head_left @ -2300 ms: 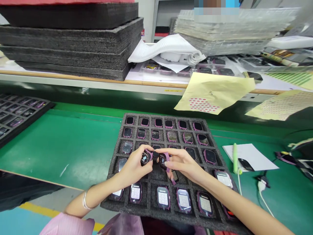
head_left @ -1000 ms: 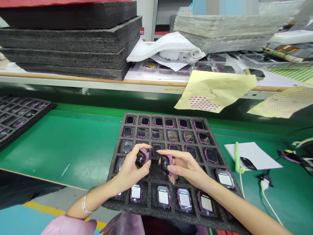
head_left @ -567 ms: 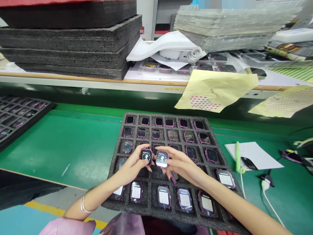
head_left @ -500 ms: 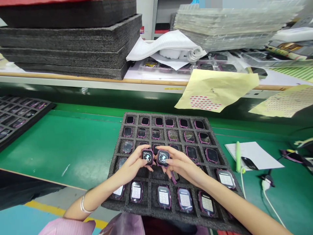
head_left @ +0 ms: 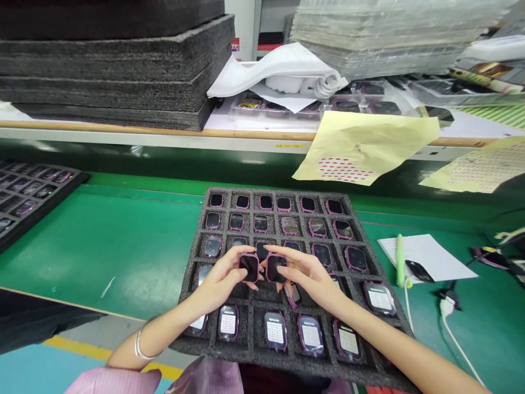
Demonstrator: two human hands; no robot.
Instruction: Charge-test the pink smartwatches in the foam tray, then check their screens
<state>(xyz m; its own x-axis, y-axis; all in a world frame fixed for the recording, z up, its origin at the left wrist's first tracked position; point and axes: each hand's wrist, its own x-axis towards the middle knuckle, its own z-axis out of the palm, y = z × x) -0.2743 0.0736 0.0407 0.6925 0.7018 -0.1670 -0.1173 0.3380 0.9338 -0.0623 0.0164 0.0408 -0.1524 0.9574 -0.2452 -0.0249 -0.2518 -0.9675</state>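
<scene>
Between the thumb and fingers of my left hand (head_left: 227, 271) is a smartwatch body (head_left: 249, 266) with a purple frame and a dark screen. A matching smartwatch body (head_left: 275, 267), also dark, is gripped by my right hand (head_left: 309, 271), thumb over its face. The two watches are side by side, slightly apart, above a black foam tray (head_left: 251, 346). Its compartments hold many similar watch bodies; those in the front row, such as one watch (head_left: 228, 322), show pale screens with printed lines. One tilted watch (head_left: 292, 295) lies partly hidden under my right hand.
Another filled foam tray (head_left: 41, 200) lies at left on the green bench (head_left: 123, 235). At right are white paper (head_left: 438, 257), a light-green stick-shaped tool (head_left: 400, 260) and white cables (head_left: 459, 339). A shelf behind carries stacked black foam (head_left: 102, 82) and clear plastic trays (head_left: 389, 38).
Both held watch screens have gone from a lit clock face to dark. My hands stay nearly in place, and the view has shifted slightly.
</scene>
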